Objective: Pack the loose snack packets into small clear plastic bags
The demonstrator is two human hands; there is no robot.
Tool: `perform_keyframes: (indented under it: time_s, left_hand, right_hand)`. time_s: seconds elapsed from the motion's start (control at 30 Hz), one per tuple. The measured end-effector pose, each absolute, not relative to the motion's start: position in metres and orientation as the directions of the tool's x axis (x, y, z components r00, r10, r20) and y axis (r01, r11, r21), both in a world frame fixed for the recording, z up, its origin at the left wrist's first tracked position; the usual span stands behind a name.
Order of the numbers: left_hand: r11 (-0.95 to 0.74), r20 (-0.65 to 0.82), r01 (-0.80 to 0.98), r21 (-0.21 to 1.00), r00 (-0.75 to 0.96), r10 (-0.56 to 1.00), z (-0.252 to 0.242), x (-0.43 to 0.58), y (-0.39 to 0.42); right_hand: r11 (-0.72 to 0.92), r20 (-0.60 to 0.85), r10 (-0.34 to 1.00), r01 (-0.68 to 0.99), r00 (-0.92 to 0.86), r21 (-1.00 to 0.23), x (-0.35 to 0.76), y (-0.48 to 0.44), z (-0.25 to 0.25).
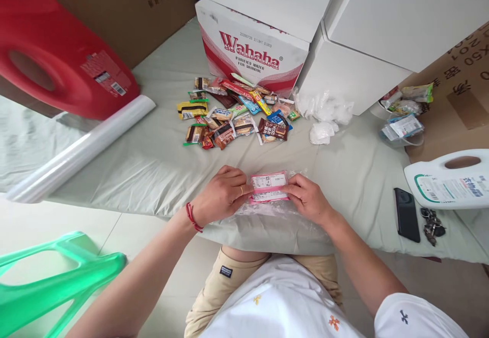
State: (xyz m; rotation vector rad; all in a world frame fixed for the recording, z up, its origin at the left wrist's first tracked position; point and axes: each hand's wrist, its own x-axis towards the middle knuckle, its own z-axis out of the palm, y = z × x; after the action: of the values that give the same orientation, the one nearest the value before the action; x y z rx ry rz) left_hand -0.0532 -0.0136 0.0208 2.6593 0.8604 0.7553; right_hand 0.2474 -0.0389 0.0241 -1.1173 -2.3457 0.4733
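Observation:
A pink and white snack packet (268,186) with printed text lies on a sheet of clear plastic (267,209) near the front edge of the cloth-covered surface. My left hand (229,191) pinches the packet's left end, its fingers curled. At the opposite end my right hand (307,198) grips the packet between thumb and fingers. Beyond both hands sits a loose pile of wrapped snacks (233,113), with crumpled clear plastic (324,113) to its right.
A roll of plastic film (84,147) and a red jug (64,47) are at left. Behind the snacks stands a Wahaha carton (252,47). At right are a tub of packets (407,136), a white bottle (451,180), a phone (407,214) and keys (433,226). A green stool (57,282) stands lower left.

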Motion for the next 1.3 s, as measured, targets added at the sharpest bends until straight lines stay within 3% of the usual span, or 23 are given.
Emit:
perform_keyframes:
  time_s: [0.2,0.33,0.5,0.67,1.07,1.3]
  left_hand:
    - [-0.777,0.322,0.492,0.393,0.718,0.617,0.011,-0.062,-0.032]
    - [-0.762,0.337,0.548,0.343,0.686,0.645,0.005,-0.059,-0.041]
    - [-0.791,0.361,0.544,0.281,0.704,0.612,0.007,-0.057,-0.045]
    - [-0.753,0.331,0.598,0.275,0.676,0.658,0.003,-0.057,-0.052]
    - [-0.614,0.316,0.745,0.263,0.535,0.784,0.002,-0.039,-0.063]
    - [-0.53,0.309,0.785,0.321,0.442,0.842,-0.003,-0.031,-0.063]
  right_hand:
    - [0.567,0.261,0.819,0.65,-0.511,-0.506,0.246,-0.046,0.024]
    - [0.525,0.326,0.847,0.759,-0.42,-0.386,0.242,-0.046,0.028]
    - [0.525,0.291,0.843,0.811,-0.453,-0.256,0.241,-0.04,0.03]
    - [0.55,0.352,0.825,0.771,-0.442,-0.322,0.251,-0.046,0.024]
    - [0.581,0.347,0.807,0.745,-0.477,-0.327,0.272,-0.055,-0.005]
    - [0.435,0.328,0.882,0.853,-0.338,-0.288,0.279,-0.055,-0.001]
